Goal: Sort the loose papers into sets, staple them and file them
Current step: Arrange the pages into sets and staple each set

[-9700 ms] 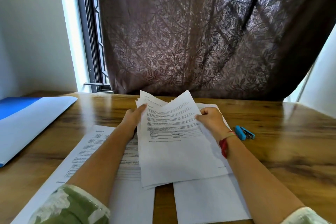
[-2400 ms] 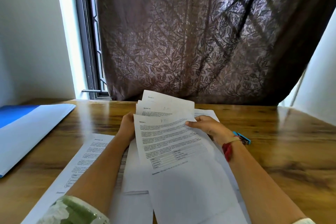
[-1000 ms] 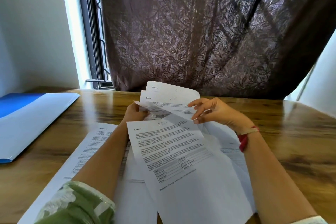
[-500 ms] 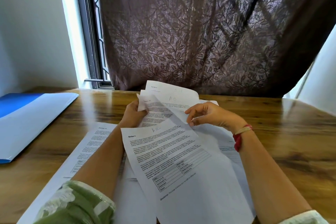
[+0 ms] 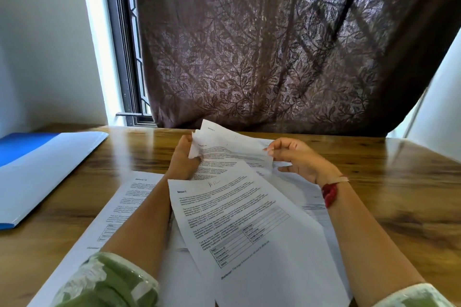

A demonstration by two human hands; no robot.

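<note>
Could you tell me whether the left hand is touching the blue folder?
Apart: the head view shows bare wooden table between the left hand, gripping papers, and the blue folder.

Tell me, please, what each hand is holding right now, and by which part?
The left hand grips the fanned sheets by their upper left edge. The right hand pinches one sheet's upper right corner.

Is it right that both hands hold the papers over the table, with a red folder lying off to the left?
Not quite: the folder is blue, not red, as the head view shows. Both hands, left and right, do hold the papers over the table.
</note>
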